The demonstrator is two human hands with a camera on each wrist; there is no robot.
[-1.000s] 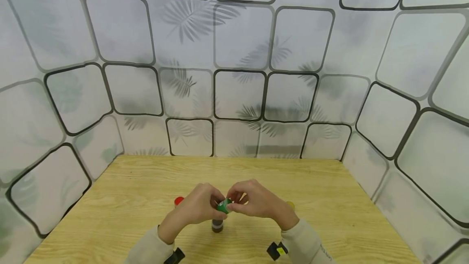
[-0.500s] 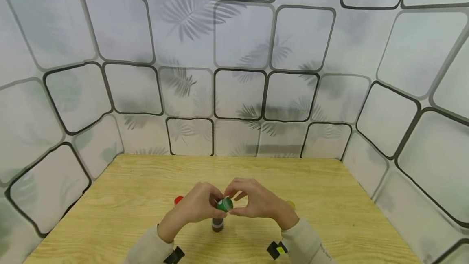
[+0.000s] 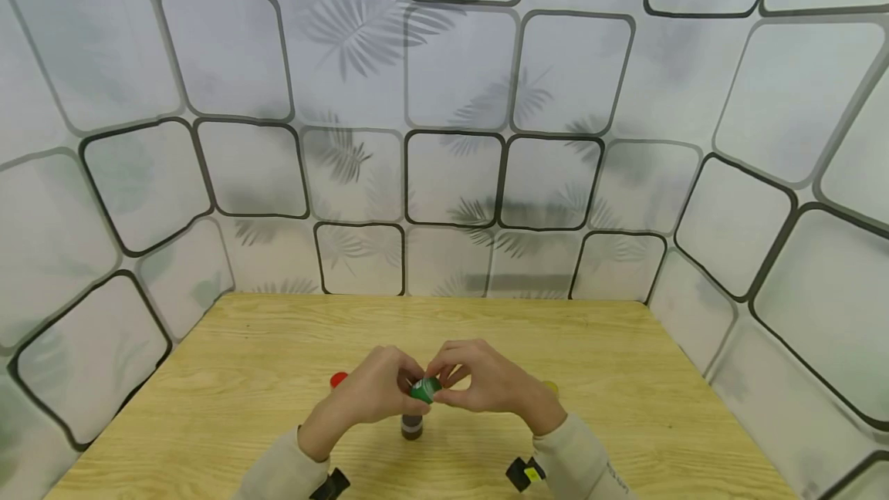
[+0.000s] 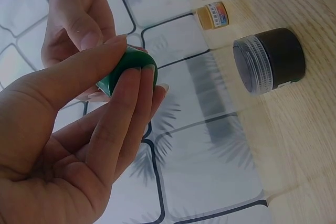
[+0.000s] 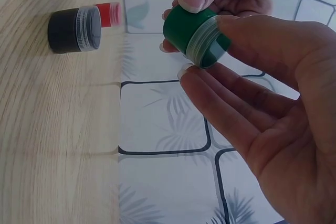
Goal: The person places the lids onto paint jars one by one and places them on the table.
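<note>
A small green paint jar (image 3: 423, 390) is held up over the table, tilted, in front of the person. My left hand (image 3: 378, 386) grips its body between thumb and fingers. The clear ridged lid (image 5: 203, 43) faces the right hand (image 3: 489, 379), whose thumb and fingertips pinch it at opposite edges in the right wrist view. Below the hands, a dark paint jar (image 3: 412, 429) with a clear lid stands on the table. The left hand's fingers (image 4: 123, 103) cover much of the green jar in the left wrist view.
Behind the left wrist a red jar (image 3: 339, 380) shows partly. A yellow jar (image 4: 213, 15) with a printed label stands beyond the right wrist. The wooden table (image 3: 444, 322) ends against a patterned cloth backdrop (image 3: 451, 176).
The right hand's fingers opened off the lid half a second ago and have closed in on it again. The left hand and the jar have barely moved.
</note>
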